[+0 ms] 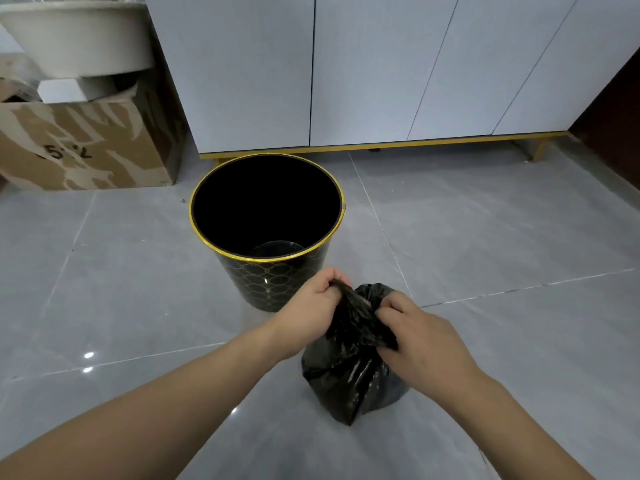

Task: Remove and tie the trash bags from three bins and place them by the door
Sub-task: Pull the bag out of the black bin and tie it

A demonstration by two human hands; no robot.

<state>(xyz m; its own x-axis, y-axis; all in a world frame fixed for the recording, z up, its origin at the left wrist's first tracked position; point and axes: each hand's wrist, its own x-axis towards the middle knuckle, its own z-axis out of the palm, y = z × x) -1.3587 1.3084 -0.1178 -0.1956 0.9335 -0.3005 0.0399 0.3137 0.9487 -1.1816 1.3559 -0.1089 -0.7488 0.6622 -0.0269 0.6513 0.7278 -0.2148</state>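
A black trash bag (346, 375) stands on the grey tiled floor in the lower middle of the view, its top gathered. My left hand (308, 313) grips one bunched end of the bag's top, fingers curled round the plastic. My right hand (422, 337) pinches the other end of the top, just to the right. Behind the bag stands a round black bin (277, 282) with a gold rim and a gold pattern. No liner shows inside the bin, and its dark inside is bare.
A white cabinet (346, 71) on a gold base runs along the back. A taped cardboard box (79, 147) with a white basin (76, 39) on top sits at the left. A dark brown panel (613, 109) shows at the right edge. Grey floor tiles (502, 237) spread to the right.
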